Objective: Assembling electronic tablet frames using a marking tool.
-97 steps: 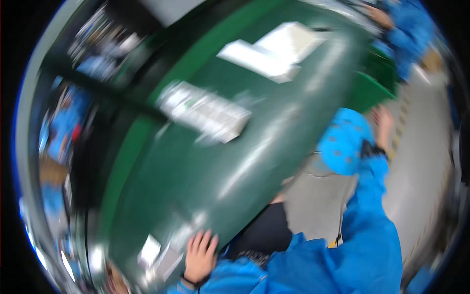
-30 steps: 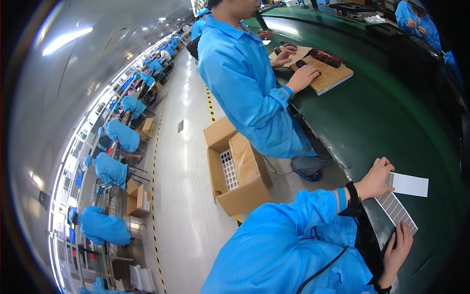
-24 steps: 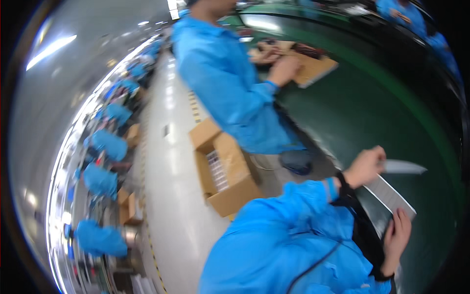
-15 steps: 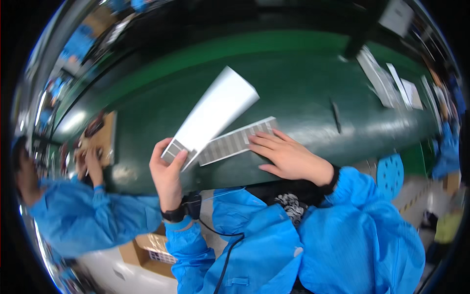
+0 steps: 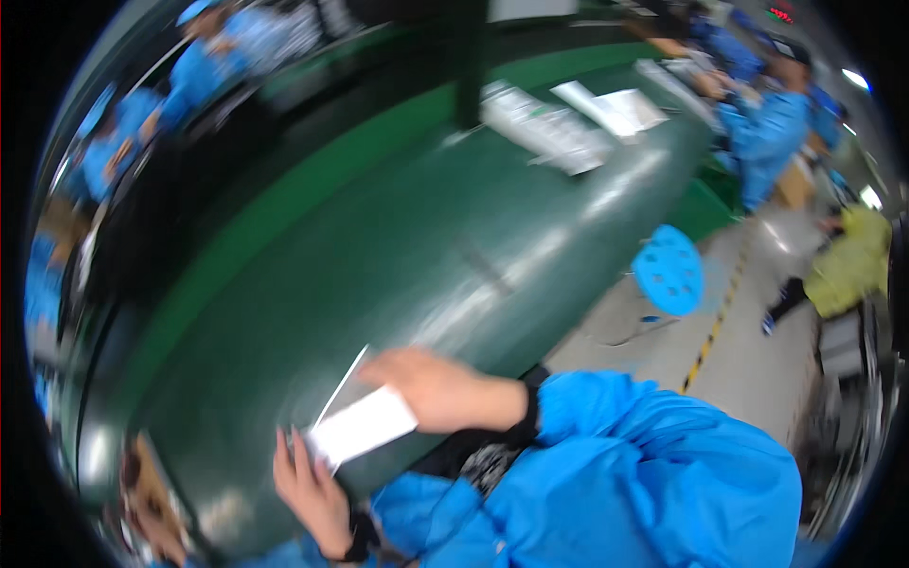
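Observation:
A blank white strip (image 5: 365,431), stiff-looking, lies between my hands at the bench's near edge. My left hand (image 5: 317,502) is at its left end, fingers upright against it, and seems to grip that end. Over the strip's right end is my right hand (image 5: 431,386), palm down and smeared by motion, its fingertips not clear. Beyond the white strip, the thin pale edge of a second strip (image 5: 343,383) runs up to my right fingers. Its grey-patterned face is mostly hidden or blurred.
The green bench (image 5: 379,265) bears a dark, blurred pen-like thing (image 5: 488,267). Farther off lie plastic-wrapped packs (image 5: 544,128) and white papers (image 5: 630,111). A blue stool (image 5: 669,270) stands right of the bench. Co-workers in blue sit around; a person in yellow (image 5: 847,260) is at right.
The view has swung to the right. The white strip, raised in my left hand before, is now lower and level between both hands. My right hand has left its flat pose on the grey-patterned strip.

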Tool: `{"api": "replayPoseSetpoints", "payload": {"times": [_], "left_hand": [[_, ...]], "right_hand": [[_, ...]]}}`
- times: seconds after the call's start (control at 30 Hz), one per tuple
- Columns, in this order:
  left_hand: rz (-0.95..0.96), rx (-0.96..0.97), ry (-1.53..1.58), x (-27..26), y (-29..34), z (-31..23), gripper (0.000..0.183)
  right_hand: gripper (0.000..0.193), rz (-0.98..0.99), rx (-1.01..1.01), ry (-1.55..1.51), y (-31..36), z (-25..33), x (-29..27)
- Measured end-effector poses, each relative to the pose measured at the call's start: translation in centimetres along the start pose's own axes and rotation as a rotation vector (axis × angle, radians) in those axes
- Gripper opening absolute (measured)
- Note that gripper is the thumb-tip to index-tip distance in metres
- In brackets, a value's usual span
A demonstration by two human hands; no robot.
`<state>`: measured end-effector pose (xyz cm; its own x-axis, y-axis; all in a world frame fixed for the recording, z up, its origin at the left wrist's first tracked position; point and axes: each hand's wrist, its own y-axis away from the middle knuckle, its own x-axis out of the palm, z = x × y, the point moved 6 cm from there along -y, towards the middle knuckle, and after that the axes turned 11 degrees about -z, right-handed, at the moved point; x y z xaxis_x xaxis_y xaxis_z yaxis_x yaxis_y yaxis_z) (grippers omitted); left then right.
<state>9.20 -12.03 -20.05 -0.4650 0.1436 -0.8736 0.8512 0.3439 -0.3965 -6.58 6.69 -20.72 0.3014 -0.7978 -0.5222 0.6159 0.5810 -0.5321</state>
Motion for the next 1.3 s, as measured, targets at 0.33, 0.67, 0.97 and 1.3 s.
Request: {"api": "replayPoseSetpoints", "payload": {"times": [0.33, 0.67, 0.97, 1.3], "left_hand": [[0.108, -0.032, -0.092, -2.5, -1.6, -4.1, 0.054], [-0.057, 0.146, 0.008, -1.7, -1.8, -1.2, 0.058], [0.102, 0.199, -0.074, -1.5, -2.3, -0.2, 0.07], [0.191, -0.15, 0.172, -2.6, -2.8, 1.7, 0.059]], "right_hand": [[0.042, -0.028, -0.028, -0.06, -0.3, 0.3, -0.5], [0.033, -0.117, -0.262, 0.148, -0.3, 0.7, 1.2], [0.046, -0.183, -0.244, 0.277, 0.2, 0.6, 1.6], [0.035, -0.279, -0.314, 0.261, -0.5, 1.1, 0.2]]}}
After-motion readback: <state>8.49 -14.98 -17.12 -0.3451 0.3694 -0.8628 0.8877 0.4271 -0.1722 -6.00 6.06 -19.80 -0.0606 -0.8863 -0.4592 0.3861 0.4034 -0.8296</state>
